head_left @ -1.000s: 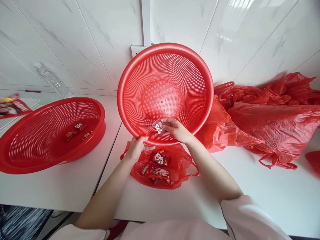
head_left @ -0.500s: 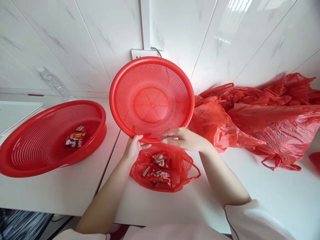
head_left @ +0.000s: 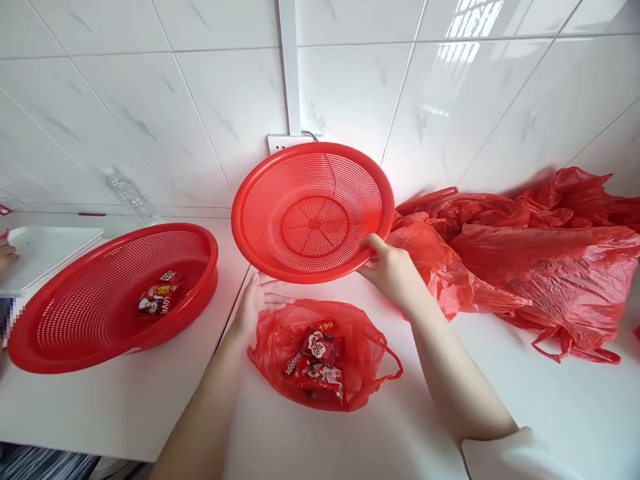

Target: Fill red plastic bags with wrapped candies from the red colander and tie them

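My right hand [head_left: 390, 270] grips the right rim of a round red mesh basket [head_left: 313, 212], which is tilted up toward me above the white counter. My left hand [head_left: 257, 303] has its fingers spread, below the basket's lower left rim and touching the edge of a small red plastic bag [head_left: 280, 340]. Inside that open bag lie several red candy packets [head_left: 317, 357]. A second red mesh basket [head_left: 65, 320] stands on the counter at the left, holding a few candy packets [head_left: 159, 293].
A heap of crumpled red plastic bags [head_left: 525, 260] fills the counter at the right. A clear plastic bottle [head_left: 127, 195] lies against the tiled wall. A white tray [head_left: 45, 247] and another person's hand [head_left: 6, 257] are at the far left. A wall socket [head_left: 285, 141] sits behind the basket.
My left hand has let go of the basket's lower rim and opened. My right hand no longer holds a candy packet and has moved to grip the basket's right rim.
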`<state>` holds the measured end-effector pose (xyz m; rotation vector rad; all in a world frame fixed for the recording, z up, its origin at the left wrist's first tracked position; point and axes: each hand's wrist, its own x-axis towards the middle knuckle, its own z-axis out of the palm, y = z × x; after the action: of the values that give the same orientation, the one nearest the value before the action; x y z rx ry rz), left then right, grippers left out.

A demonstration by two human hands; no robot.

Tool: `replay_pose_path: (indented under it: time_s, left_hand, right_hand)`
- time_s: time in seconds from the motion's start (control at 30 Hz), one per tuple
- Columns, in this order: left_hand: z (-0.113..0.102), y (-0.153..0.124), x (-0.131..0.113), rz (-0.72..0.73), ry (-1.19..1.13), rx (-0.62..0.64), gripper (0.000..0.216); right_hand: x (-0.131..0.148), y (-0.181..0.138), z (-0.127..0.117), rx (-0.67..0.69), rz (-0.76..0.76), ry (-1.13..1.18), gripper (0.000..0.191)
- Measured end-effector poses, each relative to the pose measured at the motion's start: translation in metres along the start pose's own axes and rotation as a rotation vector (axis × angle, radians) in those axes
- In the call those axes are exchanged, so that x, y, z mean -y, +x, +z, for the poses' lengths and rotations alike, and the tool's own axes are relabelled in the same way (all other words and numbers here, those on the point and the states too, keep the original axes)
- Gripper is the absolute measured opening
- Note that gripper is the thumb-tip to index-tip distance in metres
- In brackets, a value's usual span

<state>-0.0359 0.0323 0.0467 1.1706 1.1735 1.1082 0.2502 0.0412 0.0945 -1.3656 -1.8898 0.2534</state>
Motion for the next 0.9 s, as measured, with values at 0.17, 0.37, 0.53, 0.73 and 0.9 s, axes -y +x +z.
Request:
replay_pose_path:
  time_s: [0.17,0.37,0.53,0.73,0.9]
  left_hand:
    - [-0.032,-0.019,-0.027,0.427,1.019,-0.708,0.042]
    - [-0.071,-0.013,-0.015,0.106,1.558,-0.85,0.031]
    - [-0.072,-0.008,-0.006,0.33,1.611,-0.736,0.037]
    - [-0.055,-0.008,-0.003,0.449,1.482,-0.588,0.037]
    - [-0.055,0.004,0.004,0.506,1.407,-0.489,0.029]
  right_hand:
    - [-0.001,-0.002,-0.022,-0.084,0.069,0.075,0.022]
    - [0.002,-0.007,-0.034,-0.085,0.043,0.132,0.023]
    - [0.005,-0.009,-0.042,-0.17,0.016,0.122,0.025]
    - [0.002,-0.013,-0.052,-0.283,0.021,0.149,0.024]
    - [-0.001,-0.016,-0.056,-0.277,0.019,0.198,0.025]
